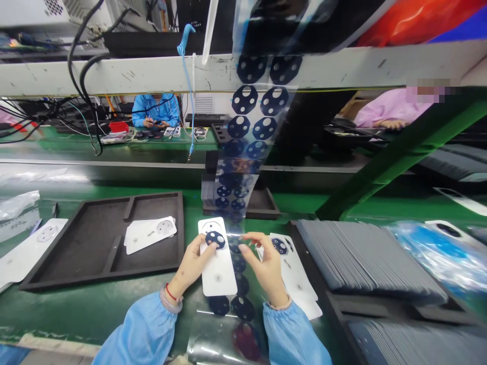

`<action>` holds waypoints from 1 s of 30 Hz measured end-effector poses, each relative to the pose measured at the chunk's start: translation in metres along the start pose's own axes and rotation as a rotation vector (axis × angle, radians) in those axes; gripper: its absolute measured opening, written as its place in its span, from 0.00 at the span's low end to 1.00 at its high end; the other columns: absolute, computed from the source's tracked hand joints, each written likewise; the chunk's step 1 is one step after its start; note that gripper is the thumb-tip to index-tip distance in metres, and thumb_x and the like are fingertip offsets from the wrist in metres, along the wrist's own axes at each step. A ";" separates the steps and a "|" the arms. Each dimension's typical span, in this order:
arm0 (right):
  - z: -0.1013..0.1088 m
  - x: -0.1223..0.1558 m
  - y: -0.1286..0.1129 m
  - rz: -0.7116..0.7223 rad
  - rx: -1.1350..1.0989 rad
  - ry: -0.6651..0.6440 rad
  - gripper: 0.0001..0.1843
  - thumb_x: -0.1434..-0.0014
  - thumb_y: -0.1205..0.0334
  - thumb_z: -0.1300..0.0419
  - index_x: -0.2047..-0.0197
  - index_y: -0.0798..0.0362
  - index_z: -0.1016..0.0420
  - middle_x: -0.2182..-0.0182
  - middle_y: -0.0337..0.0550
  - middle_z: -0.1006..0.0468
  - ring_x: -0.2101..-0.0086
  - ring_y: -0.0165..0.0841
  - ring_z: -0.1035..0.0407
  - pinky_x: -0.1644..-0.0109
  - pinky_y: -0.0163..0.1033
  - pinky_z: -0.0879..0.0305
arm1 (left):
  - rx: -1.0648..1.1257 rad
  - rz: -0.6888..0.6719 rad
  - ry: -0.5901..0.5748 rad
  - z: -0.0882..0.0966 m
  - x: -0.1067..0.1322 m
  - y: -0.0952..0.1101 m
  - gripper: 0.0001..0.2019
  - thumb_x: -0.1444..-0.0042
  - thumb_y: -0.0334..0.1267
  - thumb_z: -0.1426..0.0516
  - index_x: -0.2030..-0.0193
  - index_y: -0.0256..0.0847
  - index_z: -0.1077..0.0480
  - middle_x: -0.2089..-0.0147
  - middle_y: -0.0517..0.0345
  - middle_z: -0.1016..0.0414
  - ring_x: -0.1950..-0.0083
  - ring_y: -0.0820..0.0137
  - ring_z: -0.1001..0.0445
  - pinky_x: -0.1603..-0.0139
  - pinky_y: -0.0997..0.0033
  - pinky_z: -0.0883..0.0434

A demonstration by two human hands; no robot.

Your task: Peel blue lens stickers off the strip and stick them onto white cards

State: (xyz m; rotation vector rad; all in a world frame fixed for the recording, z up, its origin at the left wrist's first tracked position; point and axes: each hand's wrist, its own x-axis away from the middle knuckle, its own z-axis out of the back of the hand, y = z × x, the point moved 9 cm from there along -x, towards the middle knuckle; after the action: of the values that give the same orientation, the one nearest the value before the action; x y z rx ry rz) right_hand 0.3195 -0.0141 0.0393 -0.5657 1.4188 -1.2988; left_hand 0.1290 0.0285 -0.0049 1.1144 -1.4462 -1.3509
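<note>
Evidently pinching the panel [217, 276] at its left edge with the left fingers [197, 244], with the thumb lapped over the front at the disc [214, 237], probably to steady both together and leave the pale face open to view. Hard to tell, though, whether stuck down or merely pressed there, just below the ring mark [210, 224] near the panel's top. Held over the strip [242, 306] and above the counter [133, 309], likely for good sight from overhead and easy reach from either side. Note the right fingers [255, 236], parted and apparently grasping nothing, poised just beside the panel, perhaps for freedom to deal with small pieces; touching the strip or not, impossible to say. See the strip draped down in front of the beam [140, 76] and behind the panel, presumably to offer its paired pieces close by. Find spare panels [300, 291] just beyond the right fingers, maybe for sorting apart from those in the left tray [95, 243]. Notice, too, grey plates [361, 253] packed closely in the right tray [375, 306], seemingly to save room.
</note>
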 end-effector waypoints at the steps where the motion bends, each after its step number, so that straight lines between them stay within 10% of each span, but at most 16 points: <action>1: -0.006 0.001 -0.004 0.014 0.014 -0.053 0.12 0.46 0.55 0.33 0.59 0.46 0.23 0.64 0.42 0.22 0.63 0.39 0.33 0.56 0.44 0.38 | -0.082 -0.030 -0.023 -0.002 0.001 0.003 0.15 0.44 0.49 0.39 0.66 0.38 0.30 0.69 0.61 0.28 0.71 0.74 0.32 0.70 0.77 0.34; 6: -0.027 0.005 -0.002 -0.061 -0.033 -0.223 0.08 0.46 0.53 0.33 0.69 0.47 0.21 0.73 0.40 0.23 0.70 0.36 0.34 0.62 0.43 0.38 | -0.332 -0.137 -0.156 -0.019 0.006 0.009 0.11 0.43 0.44 0.40 0.59 0.40 0.23 0.58 0.55 0.20 0.56 0.63 0.24 0.52 0.67 0.29; 11: -0.002 0.003 0.022 -0.209 -0.139 0.058 0.13 0.47 0.49 0.33 0.70 0.50 0.23 0.74 0.39 0.24 0.72 0.33 0.35 0.65 0.40 0.39 | -0.294 -0.087 -0.163 -0.020 0.007 0.000 0.32 0.46 0.42 0.36 0.34 0.47 0.38 0.38 0.52 0.29 0.42 0.59 0.28 0.41 0.61 0.32; 21: -0.032 0.023 0.032 -0.360 -0.178 0.008 0.15 0.54 0.49 0.29 0.74 0.52 0.24 0.78 0.38 0.27 0.74 0.31 0.38 0.69 0.38 0.42 | -0.038 0.022 -0.188 -0.028 0.014 -0.006 0.44 0.43 0.41 0.39 0.27 0.46 0.62 0.50 0.50 0.24 0.55 0.64 0.23 0.56 0.66 0.26; 30: -0.031 0.024 0.032 -0.380 -0.190 0.028 0.17 0.56 0.47 0.28 0.76 0.52 0.24 0.79 0.38 0.26 0.75 0.31 0.39 0.69 0.38 0.42 | 0.016 0.003 -0.258 -0.030 0.018 -0.003 0.40 0.40 0.42 0.42 0.28 0.47 0.61 0.50 0.49 0.27 0.62 0.69 0.25 0.63 0.72 0.28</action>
State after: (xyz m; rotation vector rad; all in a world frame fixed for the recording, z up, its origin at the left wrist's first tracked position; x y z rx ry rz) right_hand 0.2938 -0.0134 -0.0045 -0.9848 1.5159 -1.4777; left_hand 0.1536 0.0038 -0.0055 0.9736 -1.6434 -1.5261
